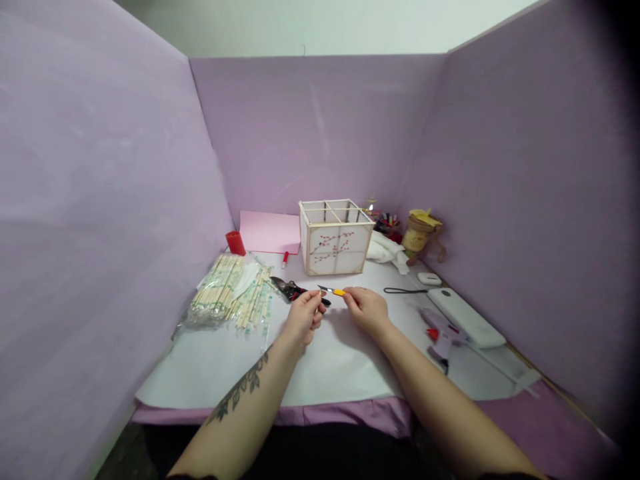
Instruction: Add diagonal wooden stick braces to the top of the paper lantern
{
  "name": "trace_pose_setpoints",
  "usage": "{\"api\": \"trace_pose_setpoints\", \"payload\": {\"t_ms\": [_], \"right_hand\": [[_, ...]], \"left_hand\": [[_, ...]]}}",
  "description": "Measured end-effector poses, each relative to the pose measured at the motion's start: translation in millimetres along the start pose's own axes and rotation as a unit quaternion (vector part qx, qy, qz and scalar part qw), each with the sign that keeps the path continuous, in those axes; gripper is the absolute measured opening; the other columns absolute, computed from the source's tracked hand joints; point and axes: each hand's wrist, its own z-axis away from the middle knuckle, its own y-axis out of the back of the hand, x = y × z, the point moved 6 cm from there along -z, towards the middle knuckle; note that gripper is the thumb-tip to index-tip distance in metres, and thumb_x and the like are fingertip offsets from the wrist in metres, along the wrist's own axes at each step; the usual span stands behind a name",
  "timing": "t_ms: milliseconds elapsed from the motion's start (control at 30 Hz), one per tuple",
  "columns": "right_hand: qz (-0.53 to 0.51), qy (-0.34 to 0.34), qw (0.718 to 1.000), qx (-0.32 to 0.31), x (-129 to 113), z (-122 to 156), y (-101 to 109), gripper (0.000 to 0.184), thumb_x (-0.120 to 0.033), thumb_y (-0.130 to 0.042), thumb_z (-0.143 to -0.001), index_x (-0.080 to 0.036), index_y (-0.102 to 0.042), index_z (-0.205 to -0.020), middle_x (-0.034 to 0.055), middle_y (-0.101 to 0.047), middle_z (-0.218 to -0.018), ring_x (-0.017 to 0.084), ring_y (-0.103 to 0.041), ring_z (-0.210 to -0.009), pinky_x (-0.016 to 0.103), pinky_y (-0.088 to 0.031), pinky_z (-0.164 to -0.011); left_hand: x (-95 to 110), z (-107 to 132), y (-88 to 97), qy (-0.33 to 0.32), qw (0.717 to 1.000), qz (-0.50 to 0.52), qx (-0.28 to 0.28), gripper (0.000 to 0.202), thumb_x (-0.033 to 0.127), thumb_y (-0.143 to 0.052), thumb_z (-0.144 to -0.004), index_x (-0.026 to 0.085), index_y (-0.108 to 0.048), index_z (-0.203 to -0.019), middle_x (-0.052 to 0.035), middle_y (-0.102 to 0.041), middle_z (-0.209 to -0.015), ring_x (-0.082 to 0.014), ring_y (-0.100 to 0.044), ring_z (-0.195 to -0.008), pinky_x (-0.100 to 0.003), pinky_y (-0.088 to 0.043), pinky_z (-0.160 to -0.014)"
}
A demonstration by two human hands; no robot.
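The fingers of your right hand (pixel 367 310) are pinched on the yellow handle of the knife (pixel 334 291), just above the paper (pixel 340 360), blade pointing left. It is light, stiff and sharp; take only the handle. Your left hand (pixel 303 319) is curled, perhaps around something thin; I cannot tell. Cutters (pixel 293 290) lie just behind.

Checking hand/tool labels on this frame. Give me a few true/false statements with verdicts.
1. The right hand holds a yellow-handled knife. True.
2. A hand holds the glue gun. False: the glue gun lies on the table, right of the right hand.
3. A paper box with a blossom drawing stands behind the hands. True.
4. The sticks lie at the right edge. False: the bundle of sticks lies left of the left hand.
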Motion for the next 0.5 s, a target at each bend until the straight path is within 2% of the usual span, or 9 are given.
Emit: {"api": "trace_pose_setpoints", "payload": {"t_ms": [500], "right_hand": [[-0.005,0.013,1.000,-0.020,-2.9,1.7,0.1,0.029,-0.031,-0.043,-0.093,-0.026,-0.071,-0.094,0.0008,-0.075,-0.086,0.018,-0.063,-0.081,0.026,-0.037,-0.066]], "left_hand": [[-2.1,-0.2,-0.8,0.011,1.000,-0.005,-0.003,0.034,0.039,-0.072,-0.070,0.016,-0.055,-0.089,0.0056,-0.051,-0.057,-0.0002,-0.027,-0.034,-0.017,-0.008,-0.037]]}}
